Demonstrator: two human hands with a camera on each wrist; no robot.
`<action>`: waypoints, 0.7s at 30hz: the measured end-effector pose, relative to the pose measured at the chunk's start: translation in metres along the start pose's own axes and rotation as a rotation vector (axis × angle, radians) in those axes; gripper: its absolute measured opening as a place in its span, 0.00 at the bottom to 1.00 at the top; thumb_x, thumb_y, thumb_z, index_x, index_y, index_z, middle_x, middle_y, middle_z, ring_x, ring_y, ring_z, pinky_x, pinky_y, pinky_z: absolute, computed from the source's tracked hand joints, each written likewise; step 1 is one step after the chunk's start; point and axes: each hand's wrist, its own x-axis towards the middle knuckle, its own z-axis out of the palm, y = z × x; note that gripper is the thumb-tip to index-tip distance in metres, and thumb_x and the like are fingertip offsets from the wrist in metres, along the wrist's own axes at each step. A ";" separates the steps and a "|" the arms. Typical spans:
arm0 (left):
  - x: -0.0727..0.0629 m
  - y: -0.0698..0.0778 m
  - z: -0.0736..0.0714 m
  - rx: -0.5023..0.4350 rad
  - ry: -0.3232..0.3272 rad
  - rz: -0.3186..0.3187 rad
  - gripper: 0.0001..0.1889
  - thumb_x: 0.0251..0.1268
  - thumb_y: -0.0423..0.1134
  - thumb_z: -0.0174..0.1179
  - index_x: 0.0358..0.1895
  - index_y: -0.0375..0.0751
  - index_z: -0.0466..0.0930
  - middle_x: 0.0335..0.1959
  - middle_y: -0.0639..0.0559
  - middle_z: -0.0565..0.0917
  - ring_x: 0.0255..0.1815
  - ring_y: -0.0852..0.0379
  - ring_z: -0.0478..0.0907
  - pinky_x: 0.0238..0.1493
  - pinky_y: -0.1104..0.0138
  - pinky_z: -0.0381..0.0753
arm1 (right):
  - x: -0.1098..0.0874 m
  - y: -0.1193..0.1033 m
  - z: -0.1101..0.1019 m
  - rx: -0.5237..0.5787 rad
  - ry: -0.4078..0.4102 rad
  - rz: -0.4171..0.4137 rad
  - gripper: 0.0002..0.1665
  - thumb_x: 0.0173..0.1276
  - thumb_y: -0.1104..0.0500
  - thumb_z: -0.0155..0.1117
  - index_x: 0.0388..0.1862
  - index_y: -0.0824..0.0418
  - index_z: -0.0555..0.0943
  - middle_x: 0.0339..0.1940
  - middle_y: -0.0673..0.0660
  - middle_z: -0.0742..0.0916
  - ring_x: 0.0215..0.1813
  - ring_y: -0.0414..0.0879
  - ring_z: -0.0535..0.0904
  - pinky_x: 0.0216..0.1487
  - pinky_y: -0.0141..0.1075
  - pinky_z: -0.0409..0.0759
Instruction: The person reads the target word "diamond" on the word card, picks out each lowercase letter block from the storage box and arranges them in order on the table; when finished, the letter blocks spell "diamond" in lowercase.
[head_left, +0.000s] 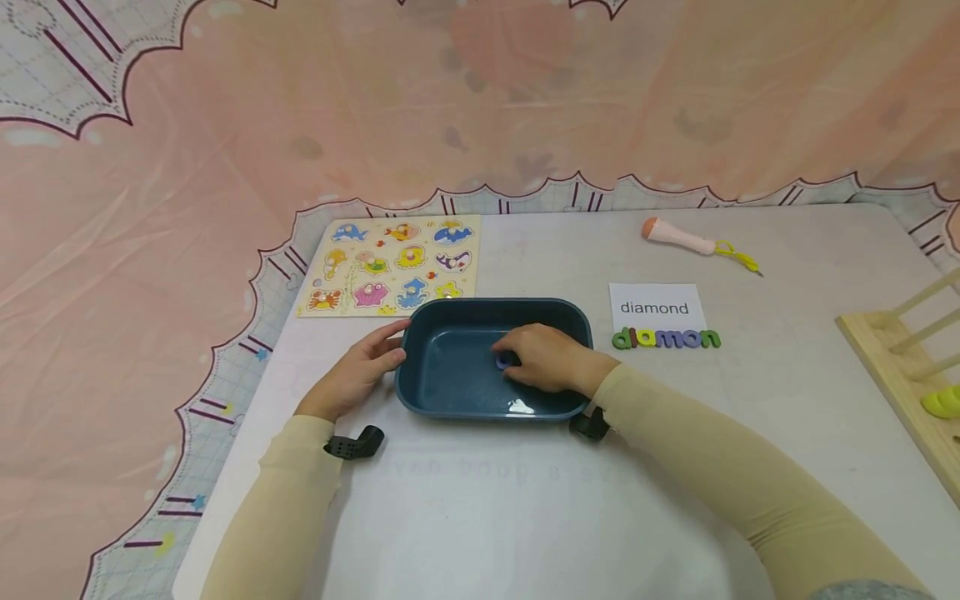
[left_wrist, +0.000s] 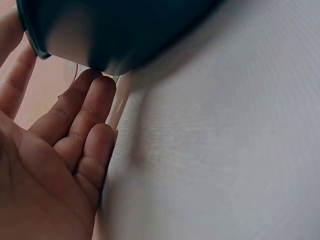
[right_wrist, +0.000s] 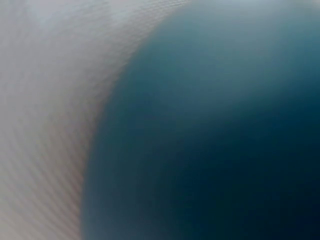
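Note:
A dark blue-green rectangular basin [head_left: 450,400] stands on the table, and its outer wall [left_wrist: 125,30] fills the top of the left wrist view. My left hand [head_left: 356,367] touches its left end, thumb and fingertips at the rim, the other fingers loosely extended against the side. Inside the basin, my right hand [head_left: 546,358] pinches a small blue-purple letter [head_left: 503,362] low over the bottom; the fingers hide most of its shape. In the right wrist view, only the blurred basin wall [right_wrist: 150,125] shows close up, without the hand.
Right of the basin, a card [head_left: 654,304] reads "diamond", with colourful letters [head_left: 666,339] spelling "diamon" along its lower edge. An animal puzzle board [head_left: 390,267] lies behind the basin. A pink-handled toy [head_left: 682,237] is at the back right, a wooden rack [head_left: 892,367] at the far right.

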 end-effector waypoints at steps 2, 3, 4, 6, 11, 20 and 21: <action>0.000 0.000 0.000 0.005 0.001 -0.003 0.34 0.76 0.50 0.56 0.80 0.50 0.55 0.76 0.34 0.60 0.74 0.35 0.59 0.72 0.38 0.53 | 0.000 0.000 0.000 0.005 0.001 -0.009 0.22 0.72 0.59 0.65 0.62 0.65 0.80 0.60 0.59 0.84 0.65 0.52 0.77 0.68 0.45 0.71; 0.000 0.000 0.000 0.007 0.002 -0.004 0.34 0.76 0.50 0.56 0.80 0.51 0.55 0.76 0.34 0.60 0.74 0.35 0.59 0.72 0.38 0.53 | 0.000 0.001 0.001 0.008 0.002 -0.013 0.21 0.72 0.59 0.65 0.62 0.65 0.81 0.60 0.59 0.84 0.65 0.52 0.77 0.68 0.45 0.71; 0.000 0.000 0.000 0.009 0.002 -0.005 0.34 0.76 0.50 0.56 0.80 0.51 0.55 0.76 0.34 0.60 0.74 0.35 0.59 0.72 0.38 0.53 | 0.000 0.001 0.001 0.011 0.003 -0.015 0.21 0.72 0.59 0.65 0.61 0.65 0.81 0.60 0.59 0.84 0.65 0.52 0.77 0.68 0.45 0.71; 0.000 0.000 0.000 0.001 0.005 -0.006 0.34 0.76 0.50 0.56 0.80 0.51 0.55 0.76 0.35 0.61 0.74 0.35 0.59 0.72 0.39 0.53 | 0.000 0.001 0.001 0.017 0.003 -0.016 0.21 0.71 0.60 0.65 0.61 0.65 0.81 0.60 0.59 0.84 0.65 0.52 0.77 0.68 0.45 0.71; 0.000 0.000 0.000 -0.022 0.009 -0.003 0.33 0.77 0.48 0.56 0.80 0.50 0.56 0.75 0.35 0.61 0.74 0.35 0.60 0.73 0.40 0.54 | 0.000 0.001 0.001 0.027 -0.002 -0.018 0.21 0.71 0.60 0.66 0.61 0.64 0.80 0.60 0.58 0.84 0.64 0.51 0.77 0.68 0.45 0.71; 0.000 -0.001 0.000 -0.004 0.004 -0.001 0.34 0.76 0.49 0.56 0.80 0.51 0.55 0.76 0.36 0.61 0.75 0.36 0.59 0.72 0.39 0.53 | 0.000 0.001 0.002 -0.004 -0.039 -0.026 0.21 0.72 0.59 0.65 0.61 0.64 0.81 0.60 0.59 0.84 0.65 0.53 0.76 0.68 0.45 0.71; 0.000 -0.001 0.000 -0.005 0.004 -0.002 0.34 0.76 0.49 0.56 0.80 0.51 0.55 0.76 0.36 0.61 0.75 0.36 0.59 0.72 0.39 0.53 | 0.000 0.001 0.002 -0.005 -0.038 -0.027 0.20 0.72 0.59 0.64 0.61 0.64 0.81 0.60 0.59 0.84 0.65 0.53 0.76 0.68 0.45 0.71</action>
